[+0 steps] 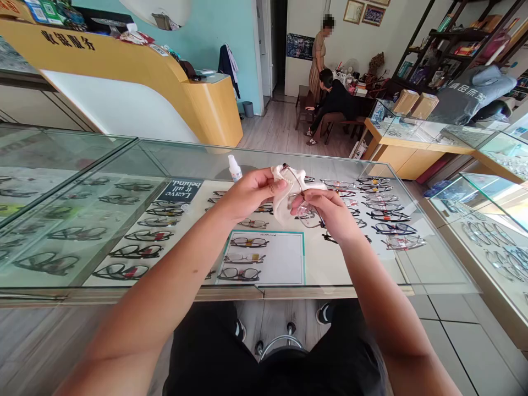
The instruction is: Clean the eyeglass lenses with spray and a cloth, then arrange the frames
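My left hand (256,190) pinches a pale cleaning cloth (284,201), its thumb pressed on the upper edge. The cloth hangs over part of a pair of glasses (307,214) with thin frames. My right hand (328,212) has its fingers closed on the glasses, with a lens and a temple showing beside the fingertips. Both hands are close together above the glass top of a display case (350,278). Just beyond my left hand a small white spray bottle (235,168) stands on the glass. The cloth and fingers hide part of the frame.
Rows of glasses (385,214) lie inside the case, some on a white card (282,261) with a teal border. A second glass case (495,220) stands at the right. Across the room are a yellow counter (214,110) and two people, one seated (336,96) and one standing (319,55).
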Tool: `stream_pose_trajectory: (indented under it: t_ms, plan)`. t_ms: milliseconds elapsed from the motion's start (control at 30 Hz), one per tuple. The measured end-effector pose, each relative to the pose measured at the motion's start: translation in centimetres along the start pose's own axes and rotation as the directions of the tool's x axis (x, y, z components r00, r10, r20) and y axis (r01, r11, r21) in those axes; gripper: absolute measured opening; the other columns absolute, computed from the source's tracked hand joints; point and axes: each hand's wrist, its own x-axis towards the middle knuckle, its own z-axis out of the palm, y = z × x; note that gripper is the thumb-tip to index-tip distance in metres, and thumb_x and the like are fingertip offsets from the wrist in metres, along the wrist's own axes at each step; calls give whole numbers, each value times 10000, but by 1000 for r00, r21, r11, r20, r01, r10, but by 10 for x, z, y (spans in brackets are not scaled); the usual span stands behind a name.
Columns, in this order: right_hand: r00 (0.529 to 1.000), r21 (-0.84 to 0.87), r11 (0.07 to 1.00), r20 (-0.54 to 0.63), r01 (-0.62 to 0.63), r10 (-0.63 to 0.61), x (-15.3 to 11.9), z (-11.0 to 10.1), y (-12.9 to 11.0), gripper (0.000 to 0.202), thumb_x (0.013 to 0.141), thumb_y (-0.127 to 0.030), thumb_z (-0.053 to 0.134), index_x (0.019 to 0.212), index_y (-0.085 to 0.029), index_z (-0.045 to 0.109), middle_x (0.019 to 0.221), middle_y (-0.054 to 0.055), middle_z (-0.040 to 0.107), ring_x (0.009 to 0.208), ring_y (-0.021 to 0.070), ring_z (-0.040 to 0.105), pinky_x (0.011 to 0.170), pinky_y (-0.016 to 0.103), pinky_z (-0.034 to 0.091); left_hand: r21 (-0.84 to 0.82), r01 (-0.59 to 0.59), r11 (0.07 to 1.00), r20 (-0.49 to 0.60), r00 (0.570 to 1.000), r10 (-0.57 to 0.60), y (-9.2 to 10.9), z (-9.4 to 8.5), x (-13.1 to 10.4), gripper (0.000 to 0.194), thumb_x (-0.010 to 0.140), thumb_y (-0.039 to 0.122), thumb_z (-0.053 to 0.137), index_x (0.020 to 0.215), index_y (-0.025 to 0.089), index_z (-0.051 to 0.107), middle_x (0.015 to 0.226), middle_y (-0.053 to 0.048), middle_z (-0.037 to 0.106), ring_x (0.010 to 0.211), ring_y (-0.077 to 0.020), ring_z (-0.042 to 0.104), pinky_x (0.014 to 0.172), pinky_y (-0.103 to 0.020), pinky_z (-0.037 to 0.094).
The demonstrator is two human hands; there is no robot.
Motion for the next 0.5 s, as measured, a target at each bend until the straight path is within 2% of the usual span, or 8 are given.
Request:
stream_pose_trajectory:
  t_ms: [200, 367, 500]
  plan:
    - [1000, -36, 999, 27, 4, -3, 0, 1, 4, 297, 1031, -382, 643, 920, -232, 875, 930, 40, 814, 946, 225, 709, 976, 375, 544, 68, -5, 998, -48, 999, 9, 2, 2, -1, 528, 700, 544, 1028, 1042, 197, 825, 933, -48, 824, 786, -168, 708, 717, -276, 547]
    - [999, -59, 998, 39, 29, -27, 1, 3, 5, 288, 1043, -370, 646, 918, -238, 870, 937, 29, 813, 919, 211, 699, 948, 362, 544, 117, -11, 993, -106, 994, 23, -2, 4, -1, 582, 632, 524, 1064, 1038, 190, 814, 904, -40, 819, 760, -173, 705, 672, -264, 525]
    - [1000, -73, 997, 5, 24, -23, 1, 3, 3, 326, 1046, -392, 623, 905, -223, 863, 901, 36, 796, 916, 220, 687, 937, 366, 540, 133, -61, 989, -122, 990, 77, -5, 1, 0, 547, 736, 594, 1002, 1053, 189, 816, 956, -54, 815, 802, -173, 710, 680, -256, 525]
